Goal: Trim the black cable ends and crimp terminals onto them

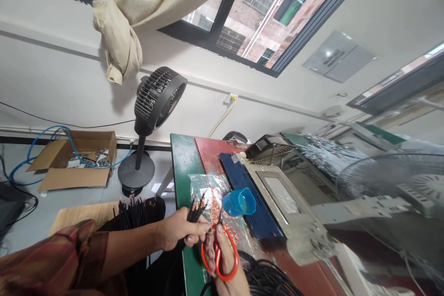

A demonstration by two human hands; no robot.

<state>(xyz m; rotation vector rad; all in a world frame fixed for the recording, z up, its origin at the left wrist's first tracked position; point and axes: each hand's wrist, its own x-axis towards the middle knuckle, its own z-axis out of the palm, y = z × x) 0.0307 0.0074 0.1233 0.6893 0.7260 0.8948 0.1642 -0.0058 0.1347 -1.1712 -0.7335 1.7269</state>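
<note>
My left hand is closed around a bundle of black cables whose stripped ends show reddish and coloured wire tips. Close beside it, my right hand grips scissors with orange-red handles, the fingers through the loops. The blades point up and away, partly hidden by the hand. Under and beyond both hands, small red and yellow bits are scattered over a clear plastic bag on the table. A blue plastic cup lies tipped just past the scissors.
More black cables rest near my lap, and a coil of black cable lies at the table's front. A beige machine stands on the right. A black fan and an open cardboard box are on the floor at left.
</note>
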